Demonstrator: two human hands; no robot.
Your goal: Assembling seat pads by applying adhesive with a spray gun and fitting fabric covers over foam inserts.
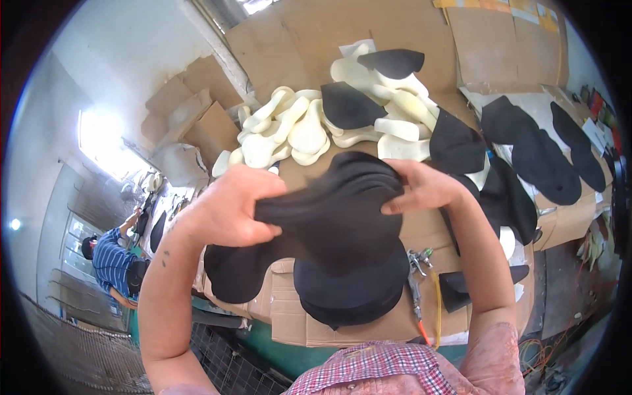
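My left hand [240,205] and my right hand [424,186] are both closed on a black fabric piece [329,214], one at each side. It is layered or folded at the top and partly blurred, so I cannot tell how many layers there are. Right beneath it sits a stack of rounded black pieces [352,289] on the cardboard-covered table [289,316]. Another dark rounded piece [237,276] lies left of the stack, below my left hand. A metal spray gun [416,266] with a hose rests to the right of the stack.
Cream saddle-shaped foam pads [289,128] are heaped at the back, with black cut pieces [352,105] over some. More black pieces [546,158] lie on the right-hand table. A person in a striped shirt [118,260] stands at the far left. Cardboard sheets [342,26] line the back.
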